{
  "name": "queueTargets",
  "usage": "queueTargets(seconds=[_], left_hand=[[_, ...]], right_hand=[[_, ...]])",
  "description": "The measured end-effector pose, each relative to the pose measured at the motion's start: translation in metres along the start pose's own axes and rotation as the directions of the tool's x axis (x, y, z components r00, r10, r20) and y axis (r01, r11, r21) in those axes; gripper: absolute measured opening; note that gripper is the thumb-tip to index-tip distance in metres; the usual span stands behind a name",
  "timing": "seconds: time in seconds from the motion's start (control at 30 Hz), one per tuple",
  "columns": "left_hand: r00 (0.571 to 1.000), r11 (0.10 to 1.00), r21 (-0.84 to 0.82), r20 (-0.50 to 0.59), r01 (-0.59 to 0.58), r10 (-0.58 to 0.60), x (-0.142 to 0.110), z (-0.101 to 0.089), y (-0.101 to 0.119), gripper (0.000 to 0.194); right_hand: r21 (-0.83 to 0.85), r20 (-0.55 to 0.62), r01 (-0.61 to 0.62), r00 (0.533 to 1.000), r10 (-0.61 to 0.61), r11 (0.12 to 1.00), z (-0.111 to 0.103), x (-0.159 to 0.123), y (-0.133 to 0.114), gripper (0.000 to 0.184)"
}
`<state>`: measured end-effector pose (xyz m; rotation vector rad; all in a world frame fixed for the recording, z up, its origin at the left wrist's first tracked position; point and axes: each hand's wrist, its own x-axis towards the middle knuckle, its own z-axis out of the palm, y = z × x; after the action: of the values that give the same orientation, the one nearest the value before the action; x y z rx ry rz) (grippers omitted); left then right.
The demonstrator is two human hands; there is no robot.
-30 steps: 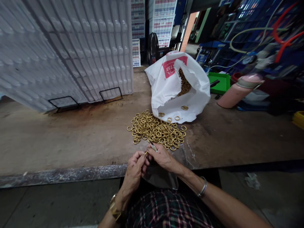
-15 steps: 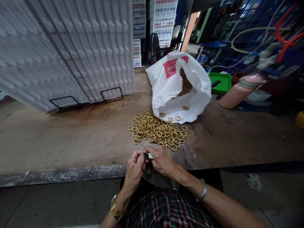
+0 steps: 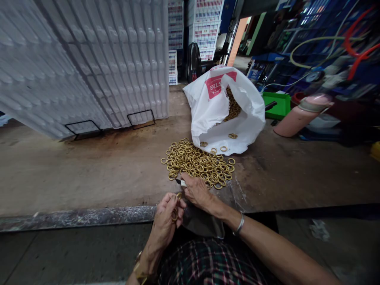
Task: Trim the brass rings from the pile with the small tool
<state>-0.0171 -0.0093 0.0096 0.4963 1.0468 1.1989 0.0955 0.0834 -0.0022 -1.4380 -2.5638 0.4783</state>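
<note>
A heap of several brass rings (image 3: pixel 198 163) lies on the worn bench top (image 3: pixel 89 174), spilled from a white plastic bag (image 3: pixel 213 103) with a red label that holds more rings. My left hand (image 3: pixel 166 217) is closed near the bench's front edge, pinching a brass ring (image 3: pixel 175 213). My right hand (image 3: pixel 196 190) reaches forward to the near edge of the heap, fingers curled round a small silvery tool (image 3: pixel 180 182) whose tip shows at the fingers.
Tall stacks of white moulded trays (image 3: pixel 89 59) stand at the back left on black wire feet. A green box (image 3: pixel 277 105), a pink cylinder (image 3: pixel 299 114) and coloured hoses (image 3: pixel 350 35) crowd the right. A dark plastic sheet (image 3: pixel 202 223) hangs over my lap.
My hands have parted: the right moved forward to the heap with the tool, the left dropped back toward me with a ring.
</note>
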Motion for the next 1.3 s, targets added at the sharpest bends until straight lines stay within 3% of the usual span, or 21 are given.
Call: queueTargets(seconds=[0.17, 0.4, 0.47, 0.57, 0.67, 0.77, 0.9, 1.03, 1.1, 1.17, 1.3], left_hand=[[0.997, 0.992, -0.100, -0.030, -0.070, 0.068, 0.004, -0.008, -0.002, 0.026], [1.000, 0.971, -0.237, -0.029, -0.003, -0.004, 0.007, -0.010, 0.004, 0.030], [0.999, 0.957, -0.288, -0.019, 0.026, -0.033, 0.007, -0.013, 0.006, 0.025], [0.996, 0.936, -0.348, -0.053, 0.045, -0.068, 0.010, -0.015, 0.007, 0.022], [0.993, 0.944, -0.329, -0.102, 0.025, -0.062, 0.015, -0.012, 0.007, 0.026], [0.991, 0.969, -0.246, -0.131, -0.018, -0.015, 0.021, -0.004, 0.007, 0.033], [0.987, 0.988, -0.124, -0.142, -0.091, 0.073, 0.026, 0.009, 0.004, 0.045], [0.979, 0.994, 0.005, -0.172, -0.111, 0.110, 0.030, 0.012, -0.003, 0.041], [0.973, 0.989, 0.090, -0.191, -0.116, 0.132, 0.032, 0.011, -0.006, 0.037], [0.962, 0.970, 0.208, -0.209, -0.129, 0.173, 0.032, 0.008, -0.006, 0.034], [0.920, 0.820, 0.521, -0.154, -0.235, 0.361, 0.029, 0.006, -0.003, 0.024]], right_hand=[[-0.004, 0.000, 0.039, 0.999, -0.039, 0.999, 0.000, 0.021, -0.018, 0.045], [-0.052, 0.054, 0.025, 0.998, -0.022, 0.998, 0.005, 0.034, -0.021, 0.030], [0.007, 0.029, 0.040, 0.999, -0.040, 0.999, 0.006, 0.032, -0.016, 0.031], [0.232, -0.086, 0.068, 0.995, -0.049, 0.970, 0.005, 0.026, -0.006, 0.030], [0.541, -0.169, 0.030, 0.983, 0.074, 0.840, 0.001, 0.019, 0.001, 0.017], [0.755, -0.120, -0.057, 0.967, 0.223, 0.653, -0.004, 0.009, 0.004, 0.016], [0.869, 0.006, -0.149, 0.957, 0.290, 0.472, -0.002, -0.005, 0.003, 0.017], [0.928, 0.082, -0.173, 0.959, 0.271, 0.330, 0.001, -0.013, -0.002, 0.019], [0.919, 0.074, -0.163, 0.966, 0.249, 0.358, -0.001, -0.015, -0.003, 0.018], [0.882, 0.041, -0.145, 0.972, 0.232, 0.448, -0.006, -0.017, -0.002, 0.018], [0.768, -0.054, -0.064, 0.985, 0.164, 0.637, -0.015, -0.017, 0.004, 0.020]])
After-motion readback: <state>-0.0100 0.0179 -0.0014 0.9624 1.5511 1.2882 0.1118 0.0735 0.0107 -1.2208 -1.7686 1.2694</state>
